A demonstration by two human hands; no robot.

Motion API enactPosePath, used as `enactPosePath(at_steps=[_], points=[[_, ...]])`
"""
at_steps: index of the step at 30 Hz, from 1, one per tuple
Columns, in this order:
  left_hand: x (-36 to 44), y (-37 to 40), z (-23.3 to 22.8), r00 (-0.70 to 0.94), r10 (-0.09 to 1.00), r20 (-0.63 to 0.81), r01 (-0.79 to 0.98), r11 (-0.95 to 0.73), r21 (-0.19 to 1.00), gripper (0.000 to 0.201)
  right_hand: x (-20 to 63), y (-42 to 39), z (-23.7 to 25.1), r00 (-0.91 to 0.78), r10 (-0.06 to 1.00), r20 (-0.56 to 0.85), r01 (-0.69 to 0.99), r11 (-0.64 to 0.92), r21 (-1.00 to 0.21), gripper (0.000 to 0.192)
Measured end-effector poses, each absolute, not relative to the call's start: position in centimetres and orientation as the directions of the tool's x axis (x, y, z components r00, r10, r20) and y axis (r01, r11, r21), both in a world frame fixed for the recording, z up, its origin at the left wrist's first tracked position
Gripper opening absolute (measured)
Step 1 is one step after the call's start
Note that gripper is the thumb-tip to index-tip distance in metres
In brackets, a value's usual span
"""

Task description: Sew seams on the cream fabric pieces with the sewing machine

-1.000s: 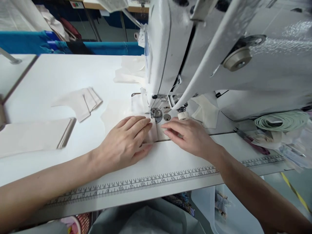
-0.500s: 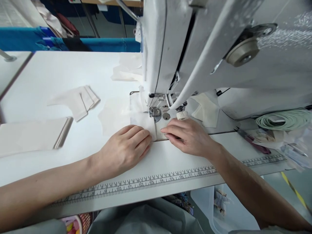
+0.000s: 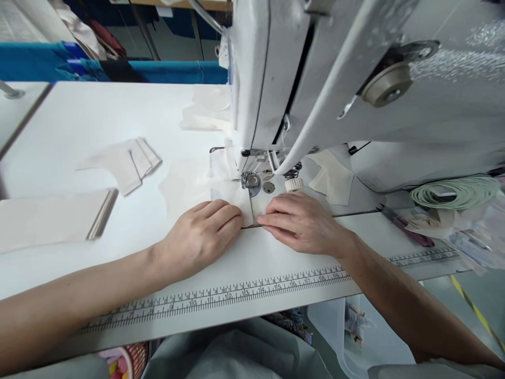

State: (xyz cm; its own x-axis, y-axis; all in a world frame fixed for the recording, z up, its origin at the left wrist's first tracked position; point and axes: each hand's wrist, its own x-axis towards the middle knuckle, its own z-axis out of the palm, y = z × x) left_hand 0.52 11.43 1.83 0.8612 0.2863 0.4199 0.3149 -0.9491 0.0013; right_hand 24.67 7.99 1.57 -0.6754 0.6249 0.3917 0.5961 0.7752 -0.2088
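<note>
Pressing white fabric piece (image 3: pixel 232 197) flat w/ left hand (image 3: pixel 201 237) & right hand (image 3: pixel 302 223), nothing gripped; front edge just short of presser foot (image 3: pixel 251 180), seam mostly unsewn.

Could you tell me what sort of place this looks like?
Probably a garment sewing workshop: an industrial sewing machine, cut fabric pieces on the white table, and a measuring scale along its front edge.

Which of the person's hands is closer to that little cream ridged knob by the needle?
Right. The right hand lies just below the knob, almost touching; the left hand rests farther left, on the fabric.
</note>
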Motion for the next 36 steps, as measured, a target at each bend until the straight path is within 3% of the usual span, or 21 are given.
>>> enactPosePath(at_steps=[3, 15, 21, 27, 30, 36], points=[[0.60, 11.50, 1.90, 0.851, 0.311, 0.423, 0.328, -0.944, 0.034, 0.013, 24.75, 7.92, 1.60, -0.673, 0.622, 0.400, 0.600, 0.775, -0.196, 0.019], [0.70, 11.39, 2.18, 0.884, 0.241, 0.400, 0.310, -0.943, -0.118, 0.014, 24.83, 7.63, 2.04, -0.716, 0.622, 0.318, 0.596, 0.781, -0.185, 0.022], [0.89, 11.35, 2.76, 0.885, 0.261, 0.387, 0.315, -0.945, -0.083, 0.011, 24.88, 7.59, 2.04, -0.722, 0.618, 0.311, 0.592, 0.784, -0.185, 0.021], [0.60, 11.23, 2.47, 0.889, 0.263, 0.375, 0.330, -0.936, -0.126, 0.013, 24.86, 7.56, 2.11, -0.723, 0.623, 0.299, 0.597, 0.781, -0.182, 0.024], [0.67, 11.23, 2.26, 0.866, 0.288, 0.408, 0.351, -0.932, -0.087, 0.013, 24.87, 7.52, 2.15, -0.724, 0.620, 0.303, 0.594, 0.783, -0.183, 0.023], [0.77, 11.66, 2.21, 0.826, 0.393, 0.403, 0.380, -0.918, 0.116, 0.014, 24.91, 7.41, 2.20, -0.725, 0.618, 0.304, 0.591, 0.785, -0.186, 0.021]])
